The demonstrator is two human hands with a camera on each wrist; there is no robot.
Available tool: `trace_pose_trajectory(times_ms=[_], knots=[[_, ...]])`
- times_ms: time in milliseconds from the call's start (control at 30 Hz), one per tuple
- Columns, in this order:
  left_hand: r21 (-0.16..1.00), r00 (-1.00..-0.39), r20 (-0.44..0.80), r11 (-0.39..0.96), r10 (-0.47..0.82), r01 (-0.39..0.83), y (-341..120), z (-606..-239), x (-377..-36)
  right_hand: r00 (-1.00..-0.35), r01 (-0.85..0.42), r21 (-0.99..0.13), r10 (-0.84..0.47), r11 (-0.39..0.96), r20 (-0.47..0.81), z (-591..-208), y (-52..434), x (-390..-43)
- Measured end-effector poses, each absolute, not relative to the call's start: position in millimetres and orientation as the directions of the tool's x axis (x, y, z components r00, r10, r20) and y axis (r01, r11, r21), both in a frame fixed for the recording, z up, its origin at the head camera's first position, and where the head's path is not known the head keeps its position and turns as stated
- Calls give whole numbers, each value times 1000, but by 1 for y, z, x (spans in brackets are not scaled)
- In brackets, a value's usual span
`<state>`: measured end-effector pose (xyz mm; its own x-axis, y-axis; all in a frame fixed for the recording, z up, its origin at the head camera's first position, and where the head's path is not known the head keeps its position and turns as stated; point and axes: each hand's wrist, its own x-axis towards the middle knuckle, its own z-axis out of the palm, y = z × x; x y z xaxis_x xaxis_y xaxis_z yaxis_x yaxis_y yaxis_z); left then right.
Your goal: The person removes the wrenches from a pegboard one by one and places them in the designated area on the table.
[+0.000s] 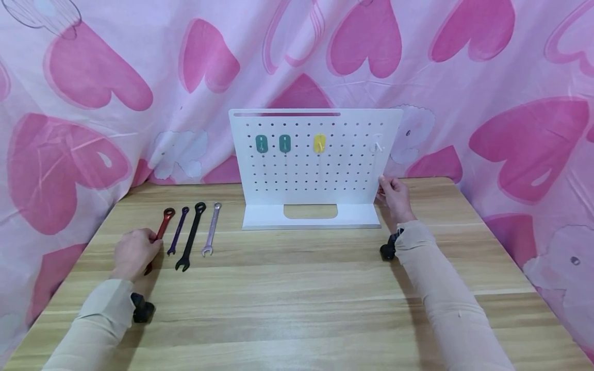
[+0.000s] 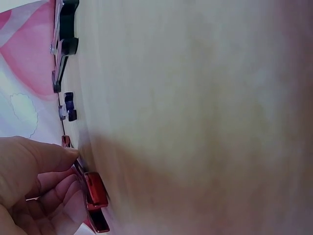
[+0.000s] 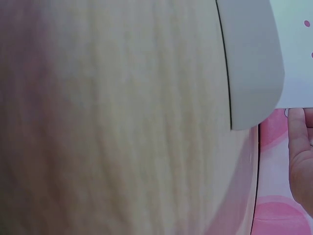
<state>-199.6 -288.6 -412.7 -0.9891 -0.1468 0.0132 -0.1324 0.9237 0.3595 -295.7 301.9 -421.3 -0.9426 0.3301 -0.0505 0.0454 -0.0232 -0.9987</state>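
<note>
- Red wrench [image 1: 163,224]: it lies near the table's left edge, the leftmost of four wrenches in a row. We see the left hand [image 1: 134,253] closed over its lower handle, fingers [image 2: 46,188] curled round the shaft while it rests on the wood.
- Right hand [image 1: 394,196]: its fingers pinch the right edge of the white pegboard [image 1: 315,154], which stands upright near the table's far edge.
- Technique: we judge the lift goes best with a firm grip at mid-handle, raising the wrench straight up so it clears the purple wrench [image 1: 178,230] just beside it, and with the board held steady.
- Neighbours: black wrench [image 1: 191,236] and silver wrench [image 1: 211,229] lie further right; four hooks sit on the board's upper rows.
- Surroundings: a light wooden table [image 1: 297,299], backed by a pink heart-print curtain [image 1: 93,103].
</note>
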Motion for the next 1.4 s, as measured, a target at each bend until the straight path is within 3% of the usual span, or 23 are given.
trace_pose_trajectory(times_ms=[600,967,1200,1400], knots=[[353,-991,61,931,-118,-89,-285,-414,-208,-950,13,-999,311,-49,-28,-421,307,-298],[364,-993,-27,924,-116,-118,-289,-411,-206,-961,42,-999,273,0,-40,-424,304,-300],[354,-995,100,935,-17,20,-279,-389,-216,-980,30,-997,197,75,-15,-421,311,-298],[320,-993,51,940,104,115,-255,-359,-241,-991,-34,-986,122,164,55,-406,327,-293]])
